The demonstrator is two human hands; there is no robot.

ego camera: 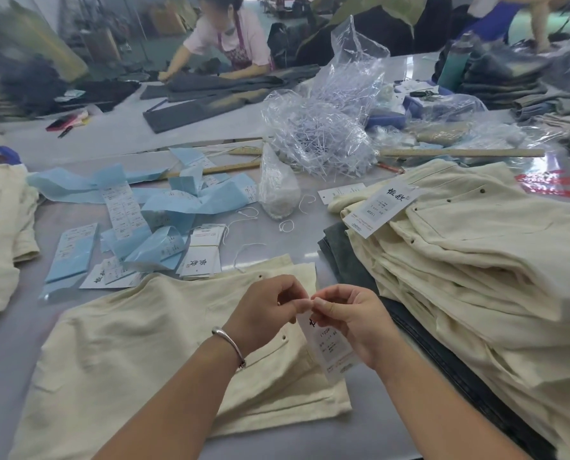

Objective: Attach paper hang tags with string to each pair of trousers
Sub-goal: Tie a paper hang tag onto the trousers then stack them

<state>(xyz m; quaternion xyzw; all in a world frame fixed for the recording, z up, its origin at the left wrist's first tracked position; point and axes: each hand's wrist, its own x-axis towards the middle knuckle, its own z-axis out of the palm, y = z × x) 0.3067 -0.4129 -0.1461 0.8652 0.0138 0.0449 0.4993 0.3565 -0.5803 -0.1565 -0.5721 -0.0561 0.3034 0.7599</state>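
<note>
A folded pair of cream trousers (151,353) lies flat in front of me. Above its right part I hold a white paper hang tag (326,350) with black print; it hangs down from my fingers. My left hand (267,310) and my right hand (350,320) meet fingertip to fingertip at the tag's top end, both pinching there. The string itself is too small to make out between the fingers. Loose white strings (244,250) lie on the table beyond the trousers, next to a small stack of spare hang tags (202,257).
A tall stack of cream trousers (476,260) stands at the right, with a tagged pair on top. Blue backing paper strips (164,200), a clear bag of white fasteners (277,187), crumpled plastic, wooden rulers and another cream pile at left crowd the table. A person works across it.
</note>
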